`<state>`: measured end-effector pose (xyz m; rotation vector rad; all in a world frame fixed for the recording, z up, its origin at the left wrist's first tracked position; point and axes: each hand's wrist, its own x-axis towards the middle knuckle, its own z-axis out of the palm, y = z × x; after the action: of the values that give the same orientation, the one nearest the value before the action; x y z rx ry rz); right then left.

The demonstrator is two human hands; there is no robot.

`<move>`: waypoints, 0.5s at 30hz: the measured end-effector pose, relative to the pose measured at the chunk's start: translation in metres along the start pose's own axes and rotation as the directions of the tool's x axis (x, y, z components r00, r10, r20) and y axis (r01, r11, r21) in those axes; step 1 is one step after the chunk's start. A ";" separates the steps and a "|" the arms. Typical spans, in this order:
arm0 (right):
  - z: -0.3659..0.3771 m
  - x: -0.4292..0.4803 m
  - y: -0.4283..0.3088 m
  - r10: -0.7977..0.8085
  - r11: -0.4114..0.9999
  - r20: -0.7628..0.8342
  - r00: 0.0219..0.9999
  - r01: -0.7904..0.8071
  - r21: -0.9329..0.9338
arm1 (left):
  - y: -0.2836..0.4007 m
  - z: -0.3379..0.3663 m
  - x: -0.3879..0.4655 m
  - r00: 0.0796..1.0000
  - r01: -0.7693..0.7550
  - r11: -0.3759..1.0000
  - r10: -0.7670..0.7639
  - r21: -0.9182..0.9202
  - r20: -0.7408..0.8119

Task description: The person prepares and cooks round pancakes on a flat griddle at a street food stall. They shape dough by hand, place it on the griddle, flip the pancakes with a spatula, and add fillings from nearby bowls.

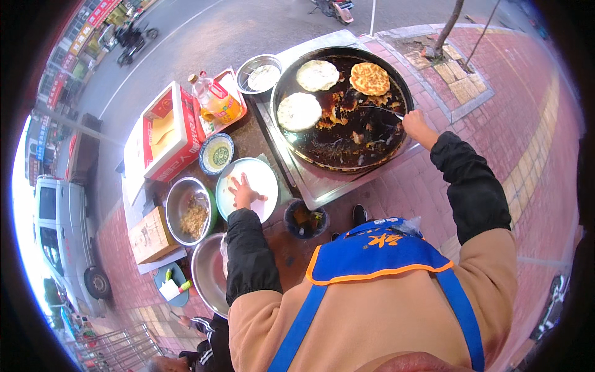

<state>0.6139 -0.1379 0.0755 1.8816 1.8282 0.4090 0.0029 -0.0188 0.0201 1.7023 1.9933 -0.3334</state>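
My right hand (417, 126) grips the handle of a thin metal utensil (394, 113), which reaches over the large round griddle (341, 151) from its right edge. Three flatbreads are in the oily griddle: one browned flatbread (369, 79) at the far right, a pale flatbread (318, 75) at the back and another pale flatbread (299, 111) at the left. Loose browned scraps (332, 116) lie between them. With fingers spread, my left hand (245, 193) is over a pale round plate (265, 186); whether its palm presses on it cannot be told.
Left of the plate are a metal bowl of minced filling (194, 218), a patterned bowl (216, 154), an oil bottle (218, 103) and a foam box (179, 135). A bin (304, 221) stands below the plate. Another person's hand (184, 321) is near a board with vegetables (173, 284).
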 end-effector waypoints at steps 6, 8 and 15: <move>0.019 0.025 0.038 0.012 1.000 -0.207 0.978 -0.014 -0.008 | -0.020 0.015 0.019 0.975 -0.195 0.974 0.205 0.114 -0.081; 0.022 0.037 0.052 -0.126 0.991 -0.187 0.974 0.117 -0.060 | -0.023 0.018 0.023 0.989 -0.142 0.985 0.145 0.103 -0.022; 0.019 0.087 0.029 0.018 0.999 -0.161 0.987 -0.012 0.039 | -0.014 0.009 0.023 0.989 -0.145 0.978 0.146 0.151 0.005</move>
<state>0.6539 -0.0534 0.0651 1.9384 1.9393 0.5501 -0.0113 -0.0066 -0.0009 1.9330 1.8758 -0.4370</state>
